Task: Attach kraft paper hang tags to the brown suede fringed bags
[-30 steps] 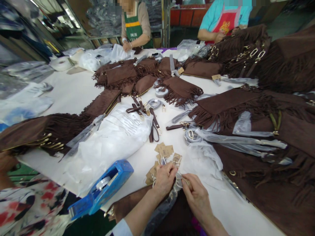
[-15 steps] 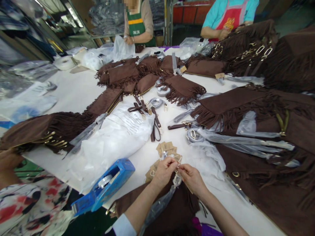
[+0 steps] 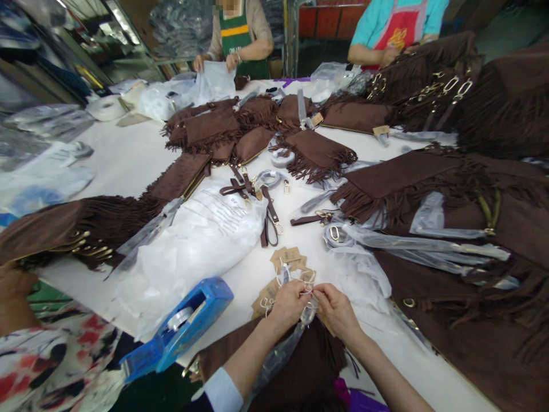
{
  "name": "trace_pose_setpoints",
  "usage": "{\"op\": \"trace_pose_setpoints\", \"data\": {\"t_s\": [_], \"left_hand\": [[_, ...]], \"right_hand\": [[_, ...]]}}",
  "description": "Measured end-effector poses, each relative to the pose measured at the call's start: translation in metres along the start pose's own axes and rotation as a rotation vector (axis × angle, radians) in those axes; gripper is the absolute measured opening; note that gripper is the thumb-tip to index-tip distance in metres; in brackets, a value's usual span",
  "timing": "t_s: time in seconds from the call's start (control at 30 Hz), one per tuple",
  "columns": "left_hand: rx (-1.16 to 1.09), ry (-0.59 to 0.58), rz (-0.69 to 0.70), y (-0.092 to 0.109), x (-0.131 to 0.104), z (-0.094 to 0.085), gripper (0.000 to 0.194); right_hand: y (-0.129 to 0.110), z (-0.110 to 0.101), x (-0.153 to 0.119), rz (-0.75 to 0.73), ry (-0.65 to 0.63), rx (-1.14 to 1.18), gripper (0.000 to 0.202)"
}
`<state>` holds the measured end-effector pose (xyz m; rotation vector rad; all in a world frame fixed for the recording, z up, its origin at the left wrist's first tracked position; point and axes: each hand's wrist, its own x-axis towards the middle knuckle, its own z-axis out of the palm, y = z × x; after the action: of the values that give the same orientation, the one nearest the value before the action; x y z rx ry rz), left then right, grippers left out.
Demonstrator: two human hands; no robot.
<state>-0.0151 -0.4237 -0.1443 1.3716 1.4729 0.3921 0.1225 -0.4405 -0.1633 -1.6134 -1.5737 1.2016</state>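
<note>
My left hand [image 3: 290,304] is closed in a pinch on a thin white tag string [image 3: 307,284], and my right hand [image 3: 337,311] pinches the same string from the other side. Just under the fingertips is a metal clasp [image 3: 308,312] wrapped in clear plastic, at the end of a plastic-sleeved strap [image 3: 278,352]. Beneath my forearms lies a brown fringed bag [image 3: 315,366]. Kraft paper tags [image 3: 288,255] with white strings are spread on the table just beyond my left hand, some of them partly covered by it.
A blue tape dispenser [image 3: 184,323] stands left of my hands, by a white plastic bag [image 3: 193,240]. Brown wrist straps [image 3: 269,220] lie ahead. Fringed bags [image 3: 467,286] pile up on the right. Two people work across the table; another person's arm [image 3: 15,297] is at the left.
My hands stay together at the string, which shows a little more between them. Across the table, the person in the green apron has spread a clear plastic bag between both hands.
</note>
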Motion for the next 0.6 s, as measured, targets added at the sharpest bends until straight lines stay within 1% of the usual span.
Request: {"op": "trace_pose_setpoints", "data": {"t_s": [0.07,0.17,0.23,0.3,0.37,0.43,0.5,0.6], "left_hand": [[-0.078,-0.001,-0.01,-0.002,-0.001,-0.002,0.01],[-0.227,0.007,-0.072,-0.002,-0.003,-0.005,0.008],[-0.351,-0.003,-0.126,0.0,-0.005,-0.007,0.004],[-0.48,-0.024,-0.172,0.004,-0.007,-0.009,0.004],[-0.596,-0.038,-0.202,0.006,-0.008,-0.009,0.008],[-0.685,-0.041,-0.216,0.007,-0.009,-0.009,0.01],[-0.743,-0.034,-0.225,0.006,-0.01,-0.01,0.013],[-0.795,-0.02,-0.248,0.003,-0.012,-0.012,0.017]], "right_hand": [[0.002,-0.002,-0.004,-0.048,-0.017,-0.061,0.021],[0.002,-0.007,-0.016,-0.135,-0.07,-0.126,0.019],[0.001,-0.011,-0.025,-0.202,-0.104,-0.233,0.026],[0.001,-0.013,-0.031,-0.248,-0.146,-0.399,0.038],[0.001,-0.014,-0.034,-0.25,-0.178,-0.555,0.04],[0.002,-0.015,-0.033,-0.234,-0.19,-0.635,0.031],[0.003,-0.017,-0.03,-0.234,-0.197,-0.673,0.025],[0.0,-0.025,-0.03,-0.244,-0.211,-0.695,0.027]]}}
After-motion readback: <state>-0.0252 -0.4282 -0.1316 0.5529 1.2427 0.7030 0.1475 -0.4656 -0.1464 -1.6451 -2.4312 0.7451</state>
